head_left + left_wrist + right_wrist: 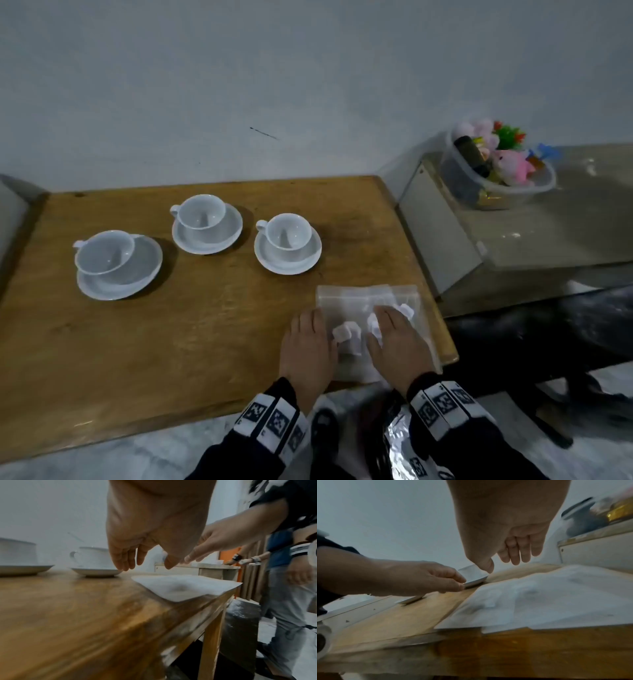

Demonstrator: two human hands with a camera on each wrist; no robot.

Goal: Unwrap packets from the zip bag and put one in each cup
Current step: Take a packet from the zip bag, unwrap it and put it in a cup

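Three empty white cups on saucers stand on the wooden table (171, 342): left (102, 255), middle (202, 212), right (288, 233). A clear zip bag (356, 298) lies flat at the table's front right corner, with several small white packets (346, 334) inside. My left hand (310, 329) hovers over the bag's left edge, and my right hand (390, 325) over its middle. In the wrist views, the left hand (145, 566) and the right hand (502, 565) hang with relaxed fingers just above the bag (185, 586) (547, 595), holding nothing.
A clear tub of colourful toys (496, 171) sits on a lower side table (548, 233) to the right. The bag reaches the table's right edge (442, 329). Another person (291, 588) stands beyond that edge. A grey wall backs the table.
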